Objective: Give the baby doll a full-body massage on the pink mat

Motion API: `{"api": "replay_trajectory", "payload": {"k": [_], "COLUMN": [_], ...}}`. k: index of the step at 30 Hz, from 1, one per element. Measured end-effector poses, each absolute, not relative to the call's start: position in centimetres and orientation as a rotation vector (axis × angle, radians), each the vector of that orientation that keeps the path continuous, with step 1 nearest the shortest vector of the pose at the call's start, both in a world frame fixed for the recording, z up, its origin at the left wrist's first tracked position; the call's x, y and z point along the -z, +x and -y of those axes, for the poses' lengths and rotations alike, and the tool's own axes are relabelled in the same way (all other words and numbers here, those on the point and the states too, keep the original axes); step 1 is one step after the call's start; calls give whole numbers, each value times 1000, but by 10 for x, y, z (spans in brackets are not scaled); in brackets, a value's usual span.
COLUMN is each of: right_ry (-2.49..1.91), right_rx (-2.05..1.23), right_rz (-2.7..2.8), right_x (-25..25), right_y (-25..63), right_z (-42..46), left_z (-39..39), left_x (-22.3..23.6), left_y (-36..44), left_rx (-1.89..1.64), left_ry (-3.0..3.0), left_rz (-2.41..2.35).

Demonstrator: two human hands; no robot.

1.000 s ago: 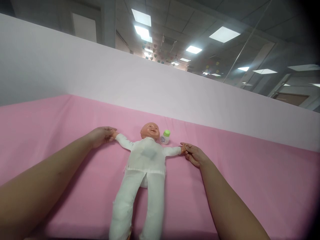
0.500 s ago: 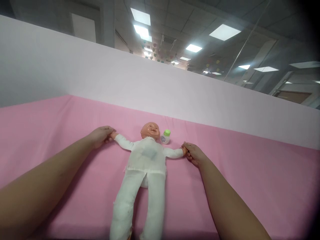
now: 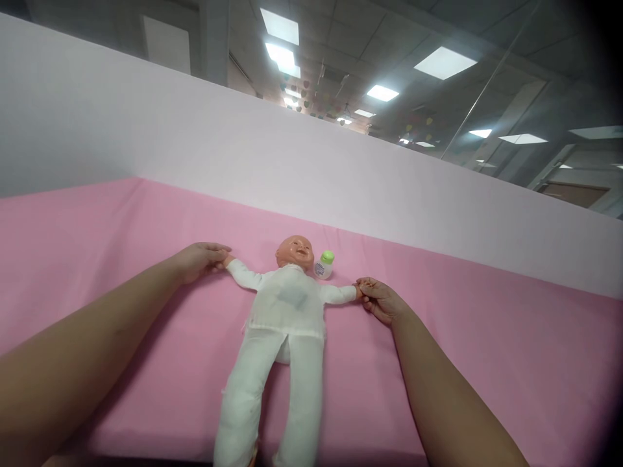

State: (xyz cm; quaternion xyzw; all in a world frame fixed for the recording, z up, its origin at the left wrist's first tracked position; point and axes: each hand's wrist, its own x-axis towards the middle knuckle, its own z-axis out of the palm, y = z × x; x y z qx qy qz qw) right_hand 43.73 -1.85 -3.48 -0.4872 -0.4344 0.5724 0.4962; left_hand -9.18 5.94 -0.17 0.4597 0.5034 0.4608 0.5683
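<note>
Here's the left hand (image 3: 203, 261), out at the end of a long reach, and it has the doll (image 3: 287, 308) by one tiny hand: fingers laid nearly straight over the top, thumb tucked underneath, a light pinch right at the end of the sleeve. And across on the other side, the right hand (image 3: 382, 300) matches it, fingers more curled, thumb and fingertips closed around the doll's other hand. Neither hand is spread; both are pinching, though the exact contact under the fingers is too small to make out.

Between them lies the doll, flat on its back in the middle of the pink bench (image 3: 370, 389), head (image 3: 295, 251) toward the white wall (image 3: 292, 162), legs running down toward the person. Its arms are stretched out wide, one to each hand. It wears a white top (image 3: 272, 314) with a greyish patch on the chest, and white trousers (image 3: 304, 389), the feet mostly cut off at the lower edge.

Just beside the head, on the right hand's side, sits a small clear bottle (image 3: 323, 268) with a green cap (image 3: 328, 257), apart from both hands. Beyond the wall, ceiling lights (image 3: 445, 63) glow.
</note>
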Motion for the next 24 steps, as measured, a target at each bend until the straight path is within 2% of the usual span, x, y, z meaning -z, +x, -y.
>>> {"api": "replay_trajectory", "payload": {"k": [15,24], "right_ry": [-1312,-1230], "right_rx": [-1237,-1272], "right_rz": [1006,1045], "right_x": [38,39], "right_y": [428,436], "right_z": [15,15], "left_z": [-65,-63], "left_x": [5,3], "left_y": [-90,-91], "left_rx": [-1094,-1076], "left_ry": [1072,1080], "left_rz": [-1253,-1196]}}
